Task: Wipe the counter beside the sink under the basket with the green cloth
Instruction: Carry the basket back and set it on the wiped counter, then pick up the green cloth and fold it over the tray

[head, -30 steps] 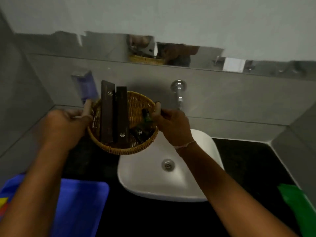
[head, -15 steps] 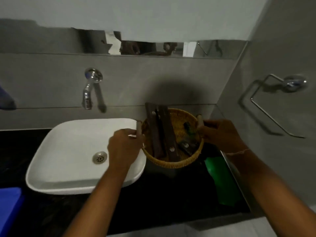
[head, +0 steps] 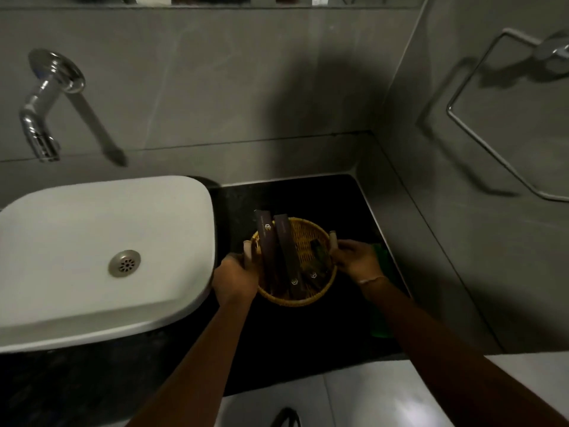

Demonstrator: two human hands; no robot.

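Note:
A round wicker basket (head: 304, 298) holding two tall dark boxes and small dark bottles is low over the black counter (head: 308, 198), right of the white sink (head: 101, 241). My left hand (head: 235, 280) grips its left handle and my right hand (head: 354, 261) grips its right handle. Whether the basket touches the counter I cannot tell. The green cloth (head: 381, 322) lies on the counter beside the right wall, partly hidden behind my right hand and forearm.
A chrome tap (head: 43, 118) juts from the tiled wall above the sink. A metal towel ring (head: 492, 118) hangs on the right wall. The counter ends at the wall corner on the right; pale floor tiles show below its front edge.
Both hands have carried the basket from left of the sink, across it, to the right side and lowered it toward the counter near the green cloth.

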